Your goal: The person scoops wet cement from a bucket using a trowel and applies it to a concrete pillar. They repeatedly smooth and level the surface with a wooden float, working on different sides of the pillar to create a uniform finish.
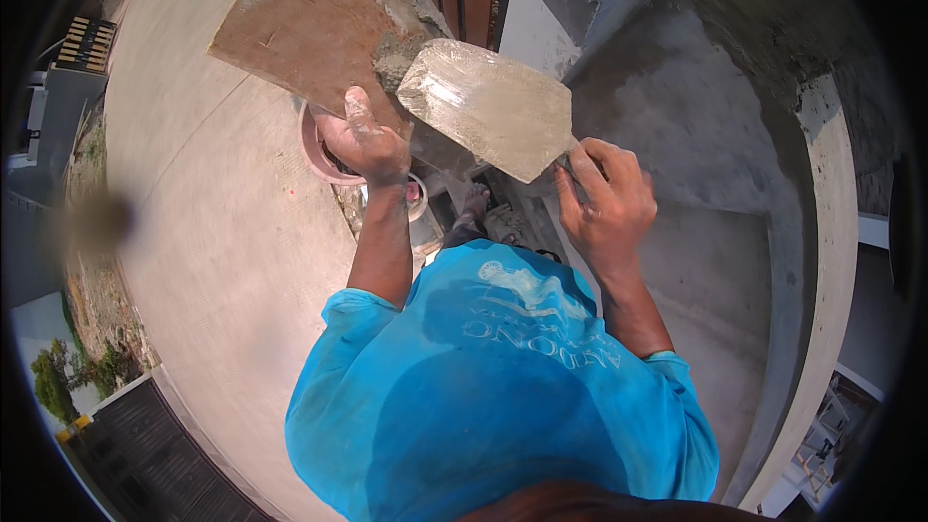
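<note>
My left hand (371, 143) grips the near edge of a flat brown wooden board (304, 27), thumb on top and fingers underneath. A small lump of wet grey mortar (396, 60) sits at the board's right side. My right hand (609, 198) is closed round the handle of a trowel (491, 108), mostly hidden by the fingers. The trowel's broad blade is wet and smeared with mortar. Its far left end is beside the lump, overlapping the board's edge in this view; whether it touches cannot be told.
Below the board stand a pinkish round tub (324, 150) and a smaller pale bucket (416, 195). To my right is a grey plastered wall (715, 126) with darker damp patches and a pale ledge (829, 193). Paved ground (222, 193) stretches to the left.
</note>
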Demonstrator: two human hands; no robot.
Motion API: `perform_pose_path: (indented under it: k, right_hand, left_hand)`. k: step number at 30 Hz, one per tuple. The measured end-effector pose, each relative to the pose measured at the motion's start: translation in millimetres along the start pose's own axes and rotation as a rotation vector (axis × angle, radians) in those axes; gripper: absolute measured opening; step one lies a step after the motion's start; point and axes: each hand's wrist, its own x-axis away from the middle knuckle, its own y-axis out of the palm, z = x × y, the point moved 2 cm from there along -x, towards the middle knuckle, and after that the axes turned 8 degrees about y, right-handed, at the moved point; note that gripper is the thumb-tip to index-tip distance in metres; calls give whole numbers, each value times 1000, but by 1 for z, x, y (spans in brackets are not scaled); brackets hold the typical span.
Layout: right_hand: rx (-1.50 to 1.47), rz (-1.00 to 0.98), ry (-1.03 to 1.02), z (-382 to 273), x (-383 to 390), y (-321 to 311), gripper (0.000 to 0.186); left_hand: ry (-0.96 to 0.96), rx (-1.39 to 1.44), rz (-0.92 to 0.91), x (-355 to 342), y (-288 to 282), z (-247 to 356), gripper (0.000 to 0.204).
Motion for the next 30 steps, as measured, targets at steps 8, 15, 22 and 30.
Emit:
perform_pose_path:
  k: [8,15,22,30]
  right_hand:
    - [-109,26,21,0,-9,19,31]
    - [-667,147,79,0,-24,-3,23]
    - [-859,359,259,14,-75,-36,27]
    - [-1055,472,367,24,-108,-29,29]
  left_hand:
    - [38,-86,-131,24,-1,4,63]
    - [-183,-71,31,28,-3,-4,61]
    - [-429,-139,96,17,-20,-18,61]
    - [-401,-115,101,17,-18,-25,54]
